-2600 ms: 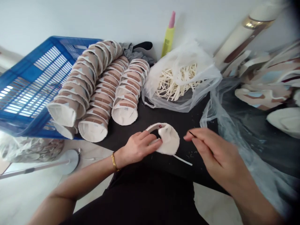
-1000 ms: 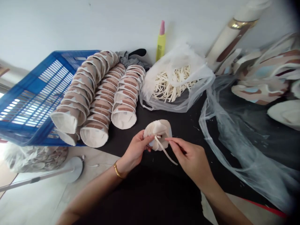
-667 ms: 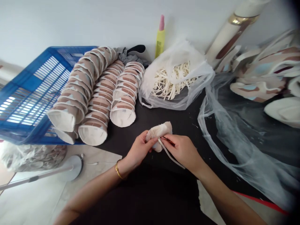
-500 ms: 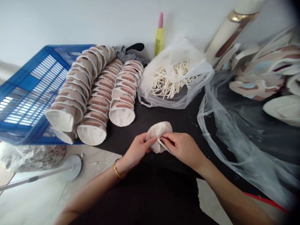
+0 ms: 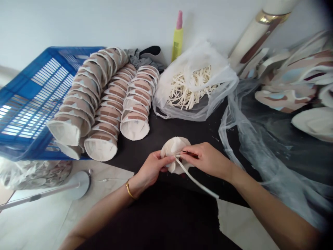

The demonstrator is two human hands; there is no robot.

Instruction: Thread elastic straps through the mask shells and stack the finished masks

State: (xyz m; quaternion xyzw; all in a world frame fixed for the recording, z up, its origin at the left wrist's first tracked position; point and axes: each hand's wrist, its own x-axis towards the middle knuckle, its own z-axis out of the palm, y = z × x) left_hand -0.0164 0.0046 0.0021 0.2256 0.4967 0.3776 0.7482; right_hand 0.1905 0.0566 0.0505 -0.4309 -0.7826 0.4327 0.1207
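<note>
My left hand [image 5: 152,168] is closed on the edge of a cream fabric cup [image 5: 173,146], its thumb pressed on top. A narrow cream strip [image 5: 197,182] runs out of the fabric by that thumb and hangs down to the right. My right hand [image 5: 208,159] is closed around a thin dark tool [image 5: 189,153], which looks like tweezers; its tip points left at the fabric. Part of the tool is hidden by the fingers. Beyond the hands, a white plastic bag [image 5: 162,104] holds a heap of similar cream strips [image 5: 189,92].
Rows of nested beige and brown fabric cups [image 5: 135,128] stand at the left, partly over a blue basket [image 5: 15,93]. A yellow bottle with a pink cap [image 5: 177,43] is by the wall. Clear plastic [image 5: 262,149] and more fabric pieces [image 5: 312,123] lie at the right.
The cream strip now stretches out long to the lower right of the fabric. My right hand has shifted slightly right and its fingers have changed position on the dark tool.
</note>
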